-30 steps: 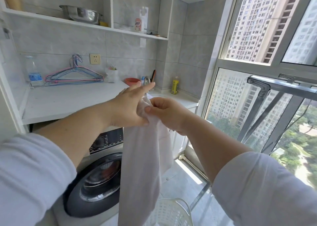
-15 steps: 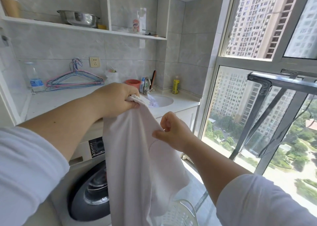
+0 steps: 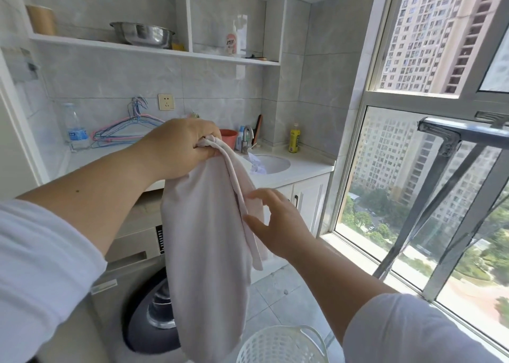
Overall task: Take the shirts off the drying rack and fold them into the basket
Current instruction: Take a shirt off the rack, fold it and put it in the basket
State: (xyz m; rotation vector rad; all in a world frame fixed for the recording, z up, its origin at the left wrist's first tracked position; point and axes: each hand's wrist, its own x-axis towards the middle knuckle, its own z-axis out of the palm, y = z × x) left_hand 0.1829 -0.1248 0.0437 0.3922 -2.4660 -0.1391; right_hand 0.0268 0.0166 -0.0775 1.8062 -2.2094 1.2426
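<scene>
- Folding in mid-air is the step in hand, as I judge it: the left hand [image 3: 181, 149] grips the bunched top of a pale shirt [image 3: 203, 241], fingers curled tight round the cloth, and the shirt hangs straight down from it.
- The right hand [image 3: 275, 225] is spread wide and holds nothing; its fingertips [image 3: 254, 196] touch the shirt's right edge, where a narrow strip, a sleeve or a seam, dangles loose.
- To do this well, the right hand probably needs to catch that loose strip and lay it flat against the body of the shirt, so the fold comes out even and not twisted.
- Keeping the left hand high helps: the cloth hangs by its own weight and creases fall out.
- The basket [image 3: 281, 343] sits on the floor just below and to the right of the shirt's hem, so the drop is short; halving the length once more before lowering it seems wise, or the shirt will slump into a heap.
- The shirt hangs in front of the washing machine [image 3: 132, 293]; whether they touch I cannot tell.
- Hangers [image 3: 121, 134] lie on the worktop [image 3: 300, 167] behind, and the drying rack [image 3: 451, 186] stands at the window with no shirts visible on the part in view.
</scene>
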